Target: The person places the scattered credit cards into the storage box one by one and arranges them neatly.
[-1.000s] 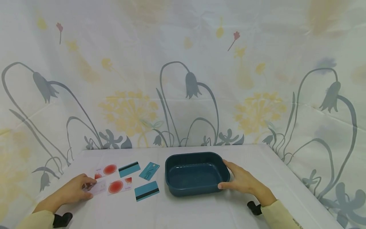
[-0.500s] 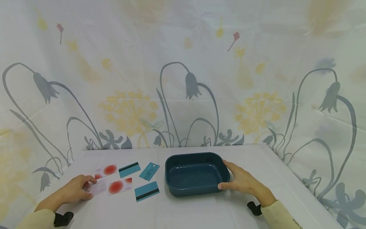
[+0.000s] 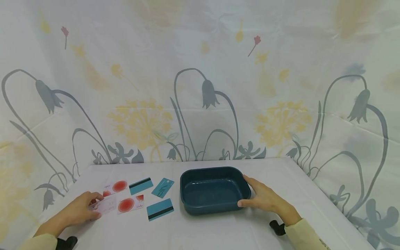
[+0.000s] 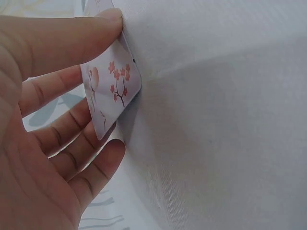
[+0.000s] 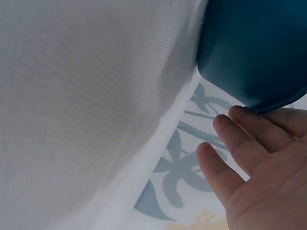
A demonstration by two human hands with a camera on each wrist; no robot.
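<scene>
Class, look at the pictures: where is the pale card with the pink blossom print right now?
The blossom card is pinched in the left hand, at the table's left side, just left of the red-circle card.

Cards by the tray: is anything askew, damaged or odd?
One pale card is tilted up on edge, pinched by the left hand; the other cards lie flat. The tray looks empty and undamaged.

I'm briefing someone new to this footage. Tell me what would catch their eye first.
The dark teal tray at the table's middle, with the right hand resting against its right side. Left of it lie teal and red-spotted cards, and the left hand pinches a pale blossom card at the far left, lifting its edge off the white cloth.
</scene>
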